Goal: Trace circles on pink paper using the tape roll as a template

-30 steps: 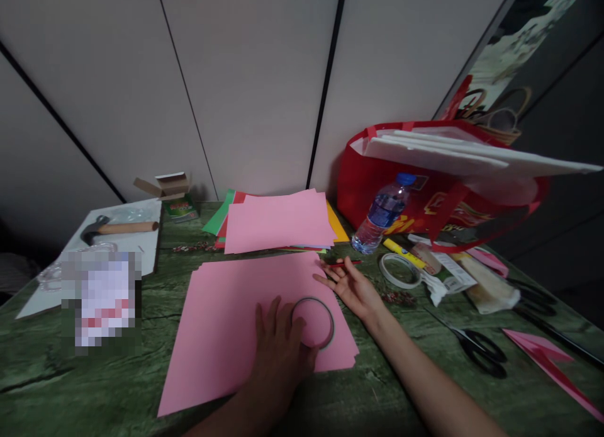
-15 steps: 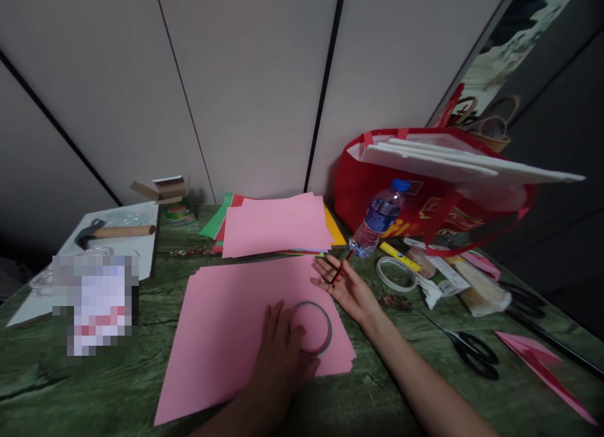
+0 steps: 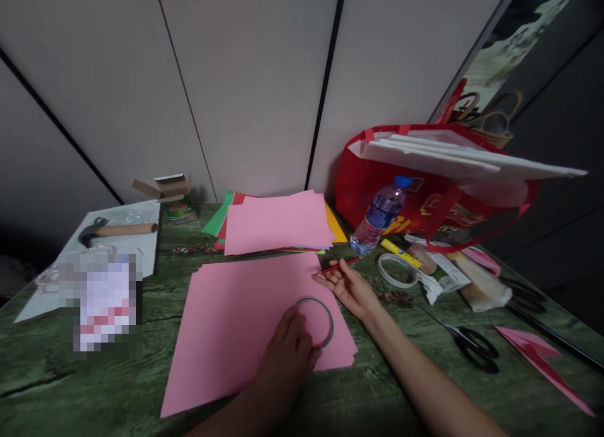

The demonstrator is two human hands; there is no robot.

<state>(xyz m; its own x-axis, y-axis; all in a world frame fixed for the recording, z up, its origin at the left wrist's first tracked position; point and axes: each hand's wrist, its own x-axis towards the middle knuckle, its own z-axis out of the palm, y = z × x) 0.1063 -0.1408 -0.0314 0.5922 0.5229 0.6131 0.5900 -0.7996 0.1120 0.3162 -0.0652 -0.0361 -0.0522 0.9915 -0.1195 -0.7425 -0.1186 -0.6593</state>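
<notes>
My left hand (image 3: 293, 342) lies on a stack of pink paper (image 3: 226, 323), its fingers closed together at the left edge of a thin grey tape roll (image 3: 332, 325). The roll lies flat on the paper near the right side. Part of its left rim is hidden behind my fingers. Palm turned up, my right hand (image 3: 353, 291) is just beyond the right edge of the stack. It holds a slim red pencil (image 3: 353, 261) between thumb and fingers, pointing left over the paper.
Behind lies a pile of coloured paper (image 3: 278, 223). A water bottle (image 3: 377, 216) stands before a red bag (image 3: 352, 185). To the right are another tape roll (image 3: 381, 274), a yellow glue stick (image 3: 401, 253) and scissors (image 3: 476, 349). A hammer (image 3: 125, 230) lies on a white board at left.
The red pencil has swung from a steep slant to nearly level in my right hand, with the fingers curling in around it. My left fingers have drawn together at the tape roll.
</notes>
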